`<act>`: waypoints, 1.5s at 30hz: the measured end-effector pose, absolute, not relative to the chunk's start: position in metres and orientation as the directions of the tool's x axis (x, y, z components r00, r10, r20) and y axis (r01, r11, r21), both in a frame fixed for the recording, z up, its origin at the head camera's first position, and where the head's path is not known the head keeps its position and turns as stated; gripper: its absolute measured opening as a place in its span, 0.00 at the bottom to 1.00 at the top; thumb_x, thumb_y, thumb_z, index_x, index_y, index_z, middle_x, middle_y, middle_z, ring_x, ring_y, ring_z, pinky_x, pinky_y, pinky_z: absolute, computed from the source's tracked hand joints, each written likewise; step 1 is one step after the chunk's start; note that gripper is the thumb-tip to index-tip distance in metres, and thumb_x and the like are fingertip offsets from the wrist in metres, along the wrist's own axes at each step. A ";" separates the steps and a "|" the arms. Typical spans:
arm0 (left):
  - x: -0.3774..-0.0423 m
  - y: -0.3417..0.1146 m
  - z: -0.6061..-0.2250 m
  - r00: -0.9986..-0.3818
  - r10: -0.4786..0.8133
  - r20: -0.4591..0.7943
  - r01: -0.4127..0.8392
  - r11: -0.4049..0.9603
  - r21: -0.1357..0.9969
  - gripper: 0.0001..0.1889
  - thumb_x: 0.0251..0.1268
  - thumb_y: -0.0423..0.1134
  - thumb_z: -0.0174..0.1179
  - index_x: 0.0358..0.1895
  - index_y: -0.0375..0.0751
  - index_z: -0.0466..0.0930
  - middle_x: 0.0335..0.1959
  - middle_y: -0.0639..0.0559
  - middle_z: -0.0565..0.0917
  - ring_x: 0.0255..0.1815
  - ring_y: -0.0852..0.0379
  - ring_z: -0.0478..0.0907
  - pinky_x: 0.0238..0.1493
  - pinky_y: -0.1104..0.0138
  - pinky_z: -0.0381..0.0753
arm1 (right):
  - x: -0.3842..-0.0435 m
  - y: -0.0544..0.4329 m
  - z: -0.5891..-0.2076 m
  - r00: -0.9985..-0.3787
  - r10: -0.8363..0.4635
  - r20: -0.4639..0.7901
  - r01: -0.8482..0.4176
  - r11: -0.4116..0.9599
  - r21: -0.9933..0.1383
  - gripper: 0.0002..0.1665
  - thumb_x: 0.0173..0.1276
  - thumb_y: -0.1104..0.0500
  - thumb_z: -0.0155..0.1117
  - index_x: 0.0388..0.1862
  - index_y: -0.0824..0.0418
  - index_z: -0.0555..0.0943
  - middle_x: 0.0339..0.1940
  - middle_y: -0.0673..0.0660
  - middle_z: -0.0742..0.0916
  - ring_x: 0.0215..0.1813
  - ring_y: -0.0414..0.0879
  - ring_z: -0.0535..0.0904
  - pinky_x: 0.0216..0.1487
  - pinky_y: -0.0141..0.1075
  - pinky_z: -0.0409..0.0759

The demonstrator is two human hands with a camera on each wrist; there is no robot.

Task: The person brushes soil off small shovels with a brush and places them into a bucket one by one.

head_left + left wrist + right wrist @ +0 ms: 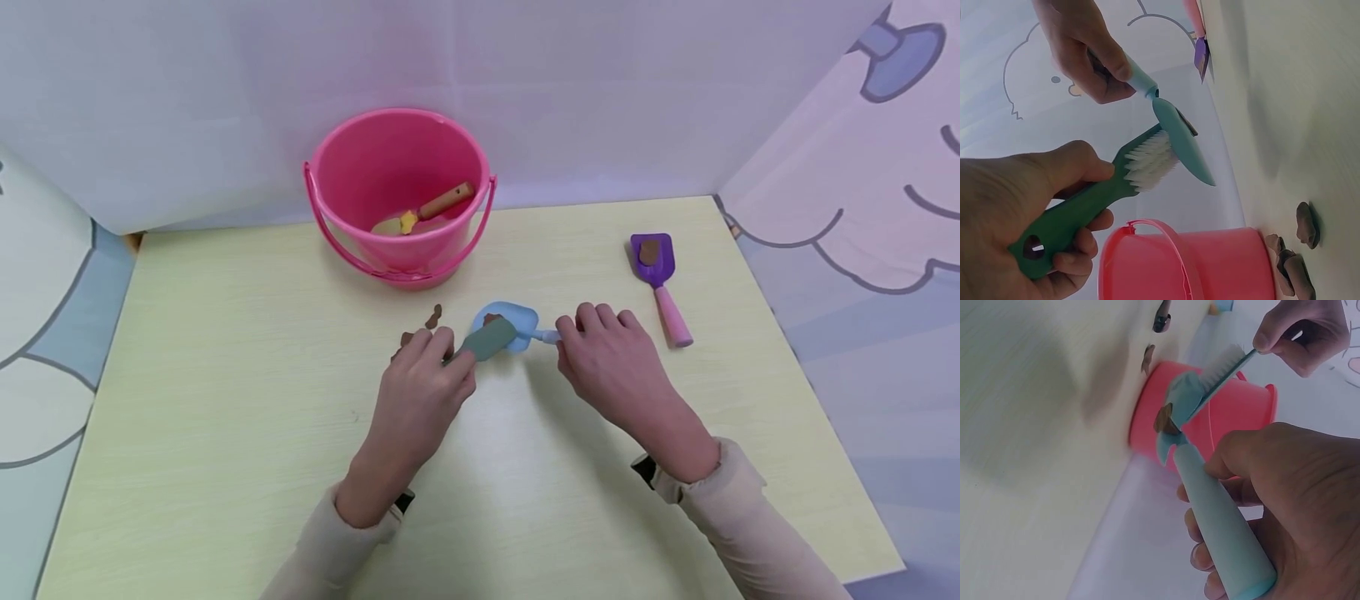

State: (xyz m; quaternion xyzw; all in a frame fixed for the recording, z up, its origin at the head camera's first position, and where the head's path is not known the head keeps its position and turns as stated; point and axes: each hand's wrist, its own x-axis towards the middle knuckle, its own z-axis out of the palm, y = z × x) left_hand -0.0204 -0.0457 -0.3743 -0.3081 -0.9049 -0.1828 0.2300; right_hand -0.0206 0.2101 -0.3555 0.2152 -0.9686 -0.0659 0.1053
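Head view: left hand (424,385) curled round a green brush (489,340); right hand (613,367) round the handle of a blue scoop (519,313);
brush and scoop are together above the tabletop's (240,400) middle, a brown piece (491,318) on the scoop; loose brown pieces (434,316) lie near the left hand; a pink bucket (397,150) stands by the far edge, a wooden-handled tool (447,200) inside; a purple shovel (663,271) lies toward the far right corner.

In the head view, cannot see most of the blue scoop handle (550,337) under the right hand (613,363). Cannot follow the pink bucket (1232,262) below the left wrist view's edge.
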 end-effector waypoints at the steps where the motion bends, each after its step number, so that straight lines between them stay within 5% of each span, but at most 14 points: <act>1: -0.021 -0.046 -0.374 -0.707 0.473 0.525 0.638 0.747 0.185 0.05 0.56 0.32 0.73 0.28 0.42 0.85 0.31 0.47 0.79 0.32 0.54 0.72 0.27 0.67 0.77 | -0.020 0.210 -0.355 -0.884 -0.432 0.176 -0.404 0.898 0.176 0.13 0.68 0.55 0.69 0.42 0.63 0.78 0.29 0.56 0.76 0.29 0.49 0.67 0.30 0.37 0.64; 15: -0.025 -0.049 -0.373 -0.727 0.475 0.496 0.621 0.763 0.179 0.04 0.56 0.33 0.75 0.32 0.41 0.89 0.33 0.46 0.81 0.32 0.54 0.73 0.32 0.67 0.82 | -0.020 0.208 -0.355 -0.879 -0.441 0.180 -0.410 0.893 0.186 0.13 0.68 0.54 0.69 0.40 0.62 0.78 0.28 0.55 0.75 0.28 0.49 0.66 0.29 0.37 0.63; 26: -0.026 -0.051 -0.377 -0.712 0.445 0.543 0.613 0.771 0.171 0.05 0.55 0.33 0.76 0.32 0.40 0.89 0.31 0.45 0.78 0.32 0.52 0.73 0.28 0.68 0.79 | -0.020 0.208 -0.355 -0.875 -0.444 0.191 -0.410 0.891 0.195 0.13 0.69 0.54 0.68 0.41 0.62 0.78 0.28 0.55 0.75 0.28 0.49 0.66 0.29 0.36 0.63; 37: -0.021 -0.047 -0.370 -0.701 0.443 0.558 0.656 0.708 0.261 0.04 0.54 0.32 0.75 0.29 0.42 0.88 0.29 0.48 0.77 0.30 0.54 0.71 0.27 0.69 0.78 | -0.019 0.211 -0.355 -0.886 -0.432 0.171 -0.403 0.898 0.178 0.12 0.68 0.55 0.69 0.40 0.62 0.78 0.28 0.55 0.76 0.28 0.49 0.66 0.29 0.37 0.63; 45: -0.019 -0.042 -0.372 -0.695 0.474 0.541 0.643 0.746 0.173 0.06 0.55 0.31 0.73 0.28 0.42 0.85 0.31 0.47 0.78 0.30 0.54 0.71 0.25 0.66 0.78 | -0.017 0.209 -0.353 -0.884 -0.434 0.173 -0.404 0.896 0.183 0.13 0.68 0.54 0.69 0.41 0.62 0.78 0.28 0.55 0.75 0.28 0.49 0.66 0.29 0.37 0.64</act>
